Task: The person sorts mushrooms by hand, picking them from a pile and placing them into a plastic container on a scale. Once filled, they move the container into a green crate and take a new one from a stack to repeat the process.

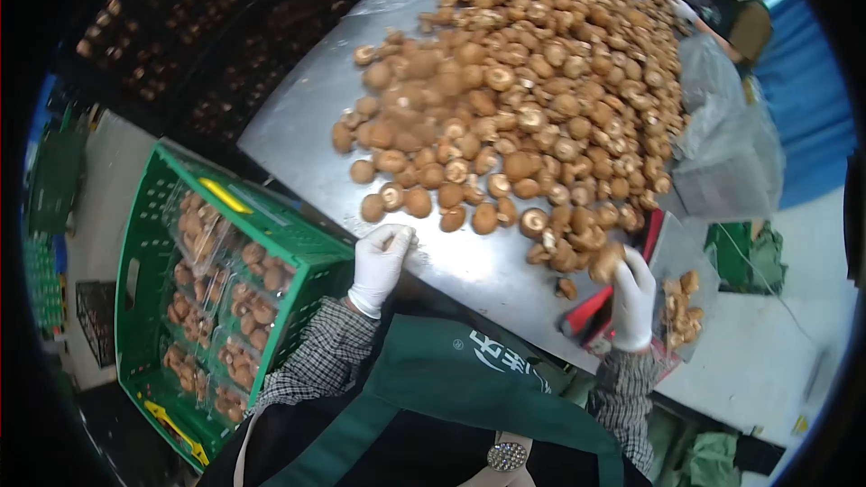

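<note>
Mushrooms (577, 108) lie heaped on the surface (311, 131), likely for easy reach, the right hand (634, 298) pinching one, the left hand's (379, 263) fingertips together.

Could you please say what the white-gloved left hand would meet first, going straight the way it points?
Probably a round brown mushroom on the silvery metal table, though the left hand's height is unclear.
</note>
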Demonstrator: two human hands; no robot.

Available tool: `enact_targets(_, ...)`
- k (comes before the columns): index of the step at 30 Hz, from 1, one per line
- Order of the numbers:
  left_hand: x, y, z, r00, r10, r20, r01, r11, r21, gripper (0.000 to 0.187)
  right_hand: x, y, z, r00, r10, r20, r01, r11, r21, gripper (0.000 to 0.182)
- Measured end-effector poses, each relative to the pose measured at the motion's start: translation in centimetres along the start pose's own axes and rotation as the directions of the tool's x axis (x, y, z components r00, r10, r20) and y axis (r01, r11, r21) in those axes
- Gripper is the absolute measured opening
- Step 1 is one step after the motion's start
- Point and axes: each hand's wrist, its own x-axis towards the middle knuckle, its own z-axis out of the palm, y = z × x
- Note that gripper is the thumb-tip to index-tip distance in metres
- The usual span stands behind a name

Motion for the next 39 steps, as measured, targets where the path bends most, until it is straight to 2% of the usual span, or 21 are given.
enact_targets(2, 0.7, 0.2, 2.1, 0.998, 0.039, 0.057, -0.039, 0.999, -0.005, 0.012, -5.1, -0.4, -6.4, 0.992, 0.117, -0.052, -0.124, 0.977, -0.175, 0.023)
enact_targets(4, 1.2, 0.6, 4.4, 0.986, -0.006, 0.168, 0.026, 0.993, -0.119, 0.017, -10.7, -0.4, -12.3, 0.971, 0.232, -0.055, -0.238, 0.939, -0.249, 0.021)
enact_targets(6, 1.9, 0.8, 6.7, 0.962, -0.051, 0.267, 0.12, 0.961, -0.248, 0.021, -16.0, 1.3, -17.5, 0.904, 0.399, -0.154, -0.426, 0.868, -0.255, 0.021)
enact_targets(7, 2.7, 0.4, 7.1, 0.908, -0.12, 0.402, 0.256, 0.918, -0.304, 0.035, -18.1, 2.5, -20.0, 0.847, 0.467, -0.252, -0.526, 0.805, -0.275, 0.021)
enact_targets(8, 3.0, 0.9, 7.9, 0.853, -0.164, 0.496, 0.407, 0.803, -0.435, 0.039, -19.9, 4.2, -22.3, 0.778, 0.524, -0.347, -0.62, 0.733, -0.282, 0.021)
enact_targets(10, 3.1, 1.9, 9.9, 0.716, -0.177, 0.676, 0.667, 0.46, -0.586, 0.047, -22.7, 8.5, -26.6, 0.758, 0.393, -0.521, -0.637, 0.62, -0.459, 0.023)
enact_targets(12, 2.8, 2.5, 11.0, 0.669, -0.129, 0.732, 0.72, 0.356, -0.596, 0.056, -24.0, 12.0, -29.0, 0.719, 0.161, -0.676, -0.641, 0.531, -0.555, 0.032)
enact_targets(14, 2.0, 3.7, 11.8, 0.665, -0.131, 0.735, 0.734, 0.297, -0.611, 0.058, -22.5, 9.3, -26.4, 0.686, 0.074, -0.723, -0.626, 0.568, -0.535, 0.03)
enact_targets(17, 1.2, 4.3, 12.0, 0.64, -0.089, 0.763, 0.758, 0.238, -0.608, 0.052, -18.8, 4.7, -21.5, 0.834, 0.196, -0.516, -0.394, 0.866, -0.309, 0.025)
enact_targets(19, 0.8, 4.1, 11.7, 0.645, -0.088, 0.759, 0.756, 0.223, -0.616, 0.049, -14.6, 0.9, -15.1, 0.948, 0.094, -0.304, -0.218, 0.888, -0.404, 0.021)
enact_targets(20, 0.8, 3.6, 11.5, 0.653, -0.091, 0.752, 0.749, 0.226, -0.623, 0.048, -12.6, 0.0, -12.3, 0.966, 0.14, -0.219, -0.228, 0.858, -0.459, 0.02)
enact_targets(21, 0.8, 3.1, 11.2, 0.661, -0.094, 0.745, 0.743, 0.228, -0.63, 0.048, -10.7, -0.2, -9.3, 0.994, 0.041, -0.1, -0.082, 0.888, -0.452, 0.021)
enact_targets(23, 0.7, 2.1, 10.4, 0.691, -0.102, 0.716, 0.7, 0.34, -0.628, 0.047, -7.2, 0.6, -5.0, 0.991, -0.064, 0.118, 0.118, 0.839, -0.531, 0.023)
enact_targets(24, 0.7, 1.8, 9.8, 0.707, -0.104, 0.699, 0.675, 0.394, -0.624, 0.047, -5.5, 0.9, -3.0, 0.965, -0.142, 0.221, 0.241, 0.816, -0.525, 0.024)
enact_targets(25, 0.5, 1.8, 9.0, 0.731, -0.137, 0.669, 0.652, 0.43, -0.624, 0.044, -4.1, 1.2, -1.1, 0.949, -0.17, 0.267, 0.282, 0.835, -0.472, 0.024)
enact_targets(27, 0.1, 1.3, 7.2, 0.735, -0.183, 0.653, 0.658, 0.422, -0.624, 0.042, -1.0, 1.4, 1.7, 0.896, -0.283, 0.342, 0.434, 0.716, -0.547, 0.024)
enact_targets(32, -1.4, -0.1, 3.4, 0.786, -0.221, 0.577, 0.606, 0.454, -0.653, 0.036, 8.0, 3.6, 7.7, 0.841, -0.378, 0.388, 0.537, 0.497, -0.681, 0.037)
enact_targets(34, -2.0, -0.7, 2.2, 0.768, -0.257, 0.586, 0.636, 0.413, -0.652, 0.033, 11.1, 4.7, 10.4, 0.779, -0.436, 0.451, 0.6, 0.309, -0.738, 0.046)
enact_targets(36, -2.5, -1.1, 1.0, 0.744, -0.285, 0.604, 0.666, 0.385, -0.639, 0.032, 13.1, 5.9, 12.9, 0.801, -0.29, 0.524, 0.576, 0.132, -0.807, 0.046)
enact_targets(38, -2.6, -0.9, 0.5, 0.751, -0.299, 0.589, 0.659, 0.402, -0.636, 0.033, 14.3, 6.2, 13.8, 0.811, -0.213, 0.545, 0.57, 0.073, -0.818, 0.049)
enact_targets(39, -2.4, -1.0, 0.4, 0.752, -0.294, 0.59, 0.658, 0.396, -0.641, 0.033, 14.2, 5.3, 13.5, 0.817, -0.253, 0.519, 0.57, 0.213, -0.793, 0.049)
